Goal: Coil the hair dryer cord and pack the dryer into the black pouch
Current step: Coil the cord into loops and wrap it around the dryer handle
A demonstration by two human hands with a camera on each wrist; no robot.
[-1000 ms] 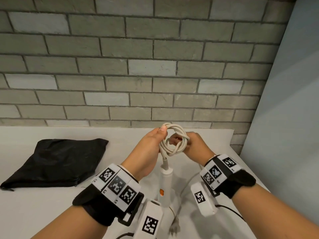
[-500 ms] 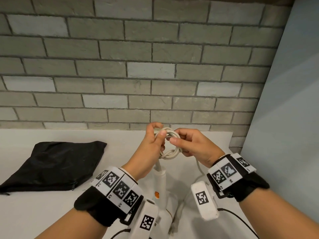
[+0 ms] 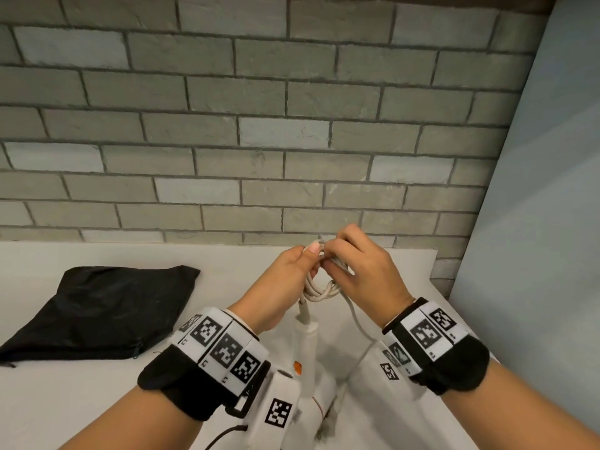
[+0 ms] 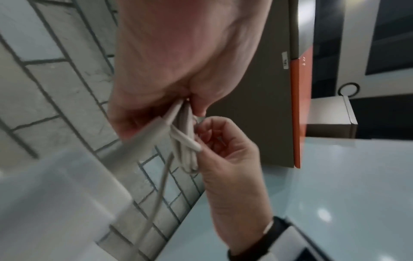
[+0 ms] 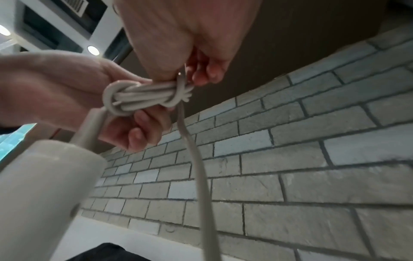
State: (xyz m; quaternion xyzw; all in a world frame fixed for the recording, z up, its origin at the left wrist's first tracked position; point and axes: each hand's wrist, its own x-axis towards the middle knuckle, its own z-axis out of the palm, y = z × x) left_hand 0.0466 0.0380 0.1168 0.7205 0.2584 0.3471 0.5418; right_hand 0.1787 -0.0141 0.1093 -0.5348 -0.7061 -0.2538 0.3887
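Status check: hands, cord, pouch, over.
Left hand grips coiled cord; right hand pinches a wrap round it. Hair dryer hangs below. Black pouch flat on table, nothing blocking.

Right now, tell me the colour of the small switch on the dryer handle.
Orange. The switch on the white hair dryer handle shows best in the head view.

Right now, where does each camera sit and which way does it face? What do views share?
Head: worn on the head, faces forward and down at the brick wall, black pouch; both forearms, left hand, right hand.
Left wrist: along the left hand toward the right hand.
Right wrist: from under the right hand, up at the left hand.
Shared: coiled cord, both hands.
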